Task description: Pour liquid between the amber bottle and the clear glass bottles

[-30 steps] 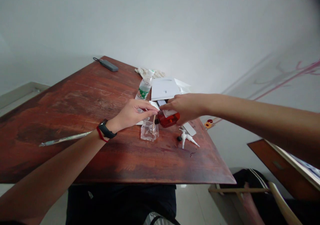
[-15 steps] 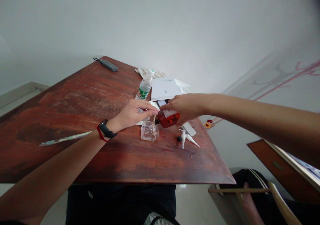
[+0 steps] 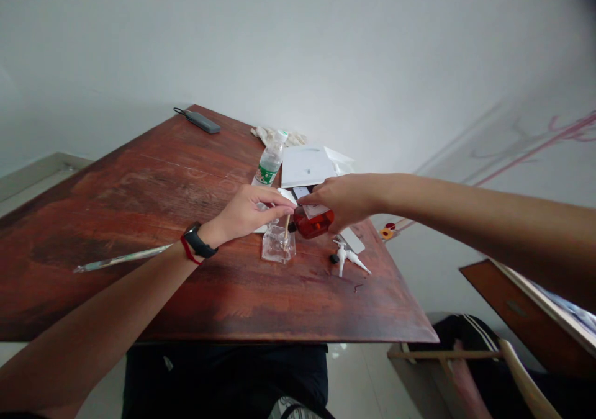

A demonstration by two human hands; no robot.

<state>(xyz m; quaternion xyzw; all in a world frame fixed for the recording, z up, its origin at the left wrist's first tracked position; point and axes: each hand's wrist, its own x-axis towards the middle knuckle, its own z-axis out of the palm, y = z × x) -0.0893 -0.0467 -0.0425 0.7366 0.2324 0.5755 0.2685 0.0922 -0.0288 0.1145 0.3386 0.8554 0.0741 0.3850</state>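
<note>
My left hand (image 3: 249,211) is closed, thumb and fingers pinching a thin tan stick (image 3: 287,225). The stick's lower end reaches down into a small clear square dish (image 3: 274,250) on the table. In my right hand (image 3: 344,198) is a bottle of red-brown liquid (image 3: 315,224), tipped onto its side beside the dish. Its dark mouth end points left, close to the stick. Behind my left hand stands a clear plastic water bottle (image 3: 267,169) with a green label. My fingers partly hide the stick's top and the red-brown bottle's upper side.
White plastic nozzles (image 3: 347,256) and a small black cap (image 3: 334,259) lie to the right. Behind are a white box (image 3: 307,166) and a cloth (image 3: 294,138). A grey device (image 3: 200,121) rests at the far left corner; a long wrapped strip (image 3: 121,259) lies left.
</note>
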